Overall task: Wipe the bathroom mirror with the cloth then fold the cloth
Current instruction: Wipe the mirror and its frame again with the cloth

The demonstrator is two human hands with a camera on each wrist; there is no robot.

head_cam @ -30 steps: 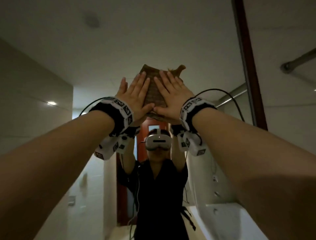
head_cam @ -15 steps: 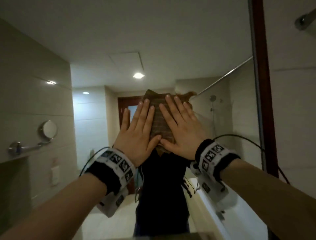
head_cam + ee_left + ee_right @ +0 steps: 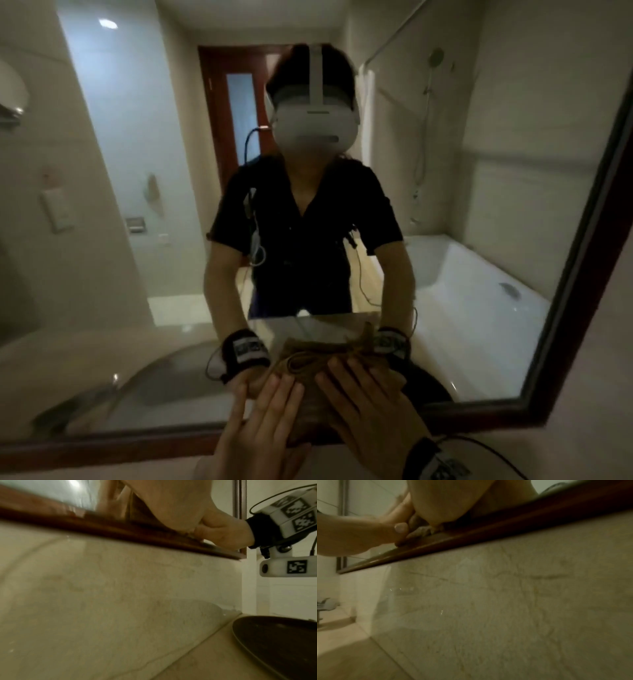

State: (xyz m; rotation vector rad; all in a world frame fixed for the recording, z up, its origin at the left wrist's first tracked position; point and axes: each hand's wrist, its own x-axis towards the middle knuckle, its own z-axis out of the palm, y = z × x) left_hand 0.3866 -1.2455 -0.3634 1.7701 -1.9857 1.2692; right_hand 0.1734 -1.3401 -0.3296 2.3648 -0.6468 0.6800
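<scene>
A brown cloth point(image 3: 310, 409) lies flat against the mirror point(image 3: 144, 178), just above the dark wooden bottom frame point(image 3: 102, 445). My left hand point(image 3: 270, 411) and right hand point(image 3: 363, 401) press on it side by side, fingers straight and pointing up. The palms cover much of the cloth. In the left wrist view my left hand point(image 3: 163, 500) sits over the frame point(image 3: 102, 527), with the right hand point(image 3: 223, 534) beside it. In the right wrist view a crumpled edge of the cloth point(image 3: 419, 532) shows between my right hand point(image 3: 453, 500) and the left thumb point(image 3: 390, 534).
Below the mirror runs a beige marble backsplash point(image 3: 120, 601) down to a counter. A dark round basin point(image 3: 274, 642) sits on the counter to the right. A tap point(image 3: 323, 604) stands at the far left. The mirror reflects a person, a bathtub and a door.
Both hands have slid the cloth down the glass, from high on the mirror to its bottom frame. The head view has tipped downward with them.
</scene>
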